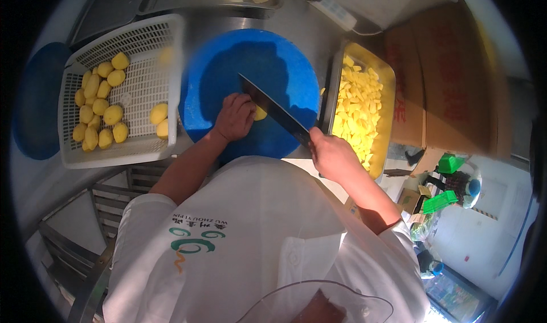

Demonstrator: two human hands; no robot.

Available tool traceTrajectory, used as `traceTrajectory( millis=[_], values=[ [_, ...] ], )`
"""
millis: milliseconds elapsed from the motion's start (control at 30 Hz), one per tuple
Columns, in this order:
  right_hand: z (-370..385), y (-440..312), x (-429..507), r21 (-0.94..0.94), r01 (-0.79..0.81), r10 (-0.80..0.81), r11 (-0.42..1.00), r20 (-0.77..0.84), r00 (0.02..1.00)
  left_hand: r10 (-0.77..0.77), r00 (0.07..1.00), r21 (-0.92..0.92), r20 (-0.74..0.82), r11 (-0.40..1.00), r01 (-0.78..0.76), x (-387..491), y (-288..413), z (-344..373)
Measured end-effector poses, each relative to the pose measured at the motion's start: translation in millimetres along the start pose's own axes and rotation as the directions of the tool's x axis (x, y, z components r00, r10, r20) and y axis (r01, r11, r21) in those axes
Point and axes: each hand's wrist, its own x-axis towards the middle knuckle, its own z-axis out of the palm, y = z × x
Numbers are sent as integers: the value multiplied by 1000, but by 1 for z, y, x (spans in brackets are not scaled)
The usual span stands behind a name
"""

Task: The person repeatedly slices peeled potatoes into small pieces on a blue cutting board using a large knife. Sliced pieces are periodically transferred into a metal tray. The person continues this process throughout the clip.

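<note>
A round blue cutting board (213,58) lies before me on a steel counter. My right hand (335,154) grips the handle of a broad-bladed kitchen knife (275,110), whose blade slants across the board towards the far left. A yellow piece of peeled potato (260,113) shows beside the blade, partly covered by it and by my fingers. My left hand (236,117) rests on that potato with its fingertips curled close to the blade. How much of the potato lies under the hand is hidden.
Left stands a white plastic basket (143,79) with several peeled potatoes (113,115). A steel tray (388,109) of cut potato pieces (357,109) is at the right, near cardboard boxes (444,88). A power strip (335,12) and another tray (205,4) lie beyond the board. People are in the background.
</note>
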Motion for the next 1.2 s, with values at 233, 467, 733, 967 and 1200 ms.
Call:
traceTrajectory(
  millis=[233,467,733,967,1200],
  values=[
    [53,-15,64,60,-51,49,997,29,998,-12,998,-26,56,1000,14,-5,-5,5],
    [99,9,88,221,-76,101,972,-106,989,14,1000,35,22,999,-15,2,3,1],
    [98,21,87,300,-81,187,950,-346,919,-143,964,181,225,978,103,24,15,-1],
    [97,14,62,-10,-53,41,999,-493,869,-56,998,150,-34,987,60,73,40,-32],
    [138,17,83,-148,-71,2,986,-419,908,-412,754,390,511,893,224,120,36,9]
  ],
)
